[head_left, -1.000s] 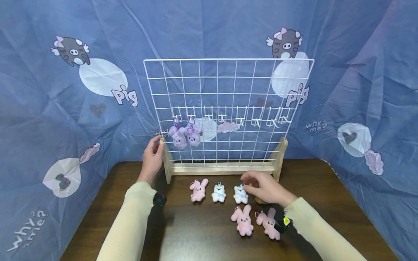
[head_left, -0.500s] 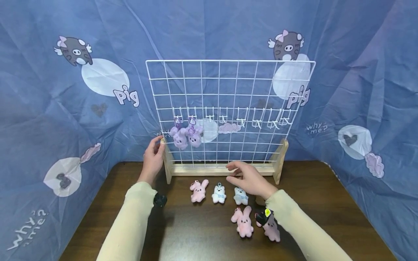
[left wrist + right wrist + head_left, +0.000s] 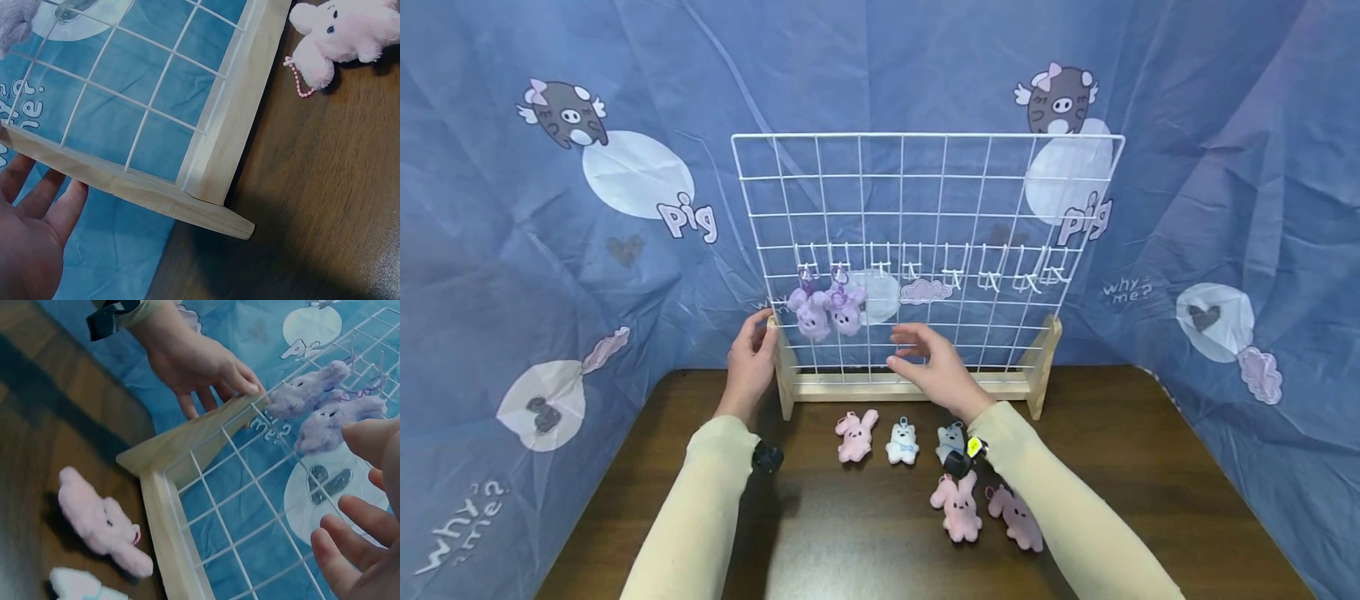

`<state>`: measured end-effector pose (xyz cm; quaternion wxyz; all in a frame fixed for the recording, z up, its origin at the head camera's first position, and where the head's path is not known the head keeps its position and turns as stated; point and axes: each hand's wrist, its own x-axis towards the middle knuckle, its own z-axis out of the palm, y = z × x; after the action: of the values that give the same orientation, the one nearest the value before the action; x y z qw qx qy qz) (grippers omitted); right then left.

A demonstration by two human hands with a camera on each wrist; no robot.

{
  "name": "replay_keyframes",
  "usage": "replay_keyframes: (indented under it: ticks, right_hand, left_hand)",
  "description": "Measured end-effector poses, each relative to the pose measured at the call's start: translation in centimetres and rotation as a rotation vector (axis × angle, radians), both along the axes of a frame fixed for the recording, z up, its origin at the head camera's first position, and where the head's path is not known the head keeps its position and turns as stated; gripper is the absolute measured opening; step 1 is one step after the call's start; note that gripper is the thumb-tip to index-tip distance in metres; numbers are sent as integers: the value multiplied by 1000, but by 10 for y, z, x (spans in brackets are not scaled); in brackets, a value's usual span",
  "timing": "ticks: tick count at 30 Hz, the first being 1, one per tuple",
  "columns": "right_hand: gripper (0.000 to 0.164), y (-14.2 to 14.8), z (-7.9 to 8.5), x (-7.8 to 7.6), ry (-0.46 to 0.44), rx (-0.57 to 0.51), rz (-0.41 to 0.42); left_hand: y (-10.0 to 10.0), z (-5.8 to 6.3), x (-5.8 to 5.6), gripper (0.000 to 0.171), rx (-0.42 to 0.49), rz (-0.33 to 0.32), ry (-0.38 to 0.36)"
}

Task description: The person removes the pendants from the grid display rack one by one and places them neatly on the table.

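A white wire grid rack point(image 3: 921, 177) stands on a wooden base. My left hand point(image 3: 751, 367) grips the top of its left wooden leg point(image 3: 783, 371), thumb on the edge and fingers along the outer side. Two purple plush keychains point(image 3: 331, 422) hang side by side from hooks on the left. My right hand point(image 3: 938, 373) is raised in front of the lower grid, holding nothing, its fingers spread and loosely bent. In the right wrist view its thumb point(image 3: 369, 444) overlaps the nearer purple plush.
On the brown table point(image 3: 842, 533) lie a pink bunny keychain point(image 3: 854, 437) and two white bear keychains point(image 3: 902, 443), with two more pink bunnies point(image 3: 961, 510) nearer the front. Several bare white hooks point(image 3: 989, 282) line the grid's right part. A blue printed cloth point(image 3: 925, 67) hangs behind.
My right hand has moved left and up, from beside the right-hand white bear to in front of the grid. My left hand has stayed on the wooden leg.
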<state>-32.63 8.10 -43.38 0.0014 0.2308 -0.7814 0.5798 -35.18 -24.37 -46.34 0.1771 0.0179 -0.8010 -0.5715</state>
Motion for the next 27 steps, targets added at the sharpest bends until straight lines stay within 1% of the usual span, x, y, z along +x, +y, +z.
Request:
replay_keyframes:
  ticks: [5, 9, 15, 21, 25, 27]
  right_hand:
    - [56, -15, 9, -5, -1, -18, 6]
    - [58, -27, 17, -9, 5, -32, -5]
    - [59, -44, 31, -14, -7, -66, -32]
    - [60, -59, 41, -19, -3, -96, -33]
    - [59, -64, 46, -21, -26, -85, -46]
    - [58, -67, 49, -23, -40, -75, -48]
  left_hand:
    - [-1, 0, -1, 39, 3, 0, 12]
    - [-1, -1, -1, 39, 3, -2, 3]
    - [-2, -1, 1, 40, -7, -6, -16]
    - [-2, 0, 3, 39, -4, 2, -6]
    - [0, 0, 3, 40, -3, -9, -12]
    - [0, 0, 2, 40, 5, -10, -3]
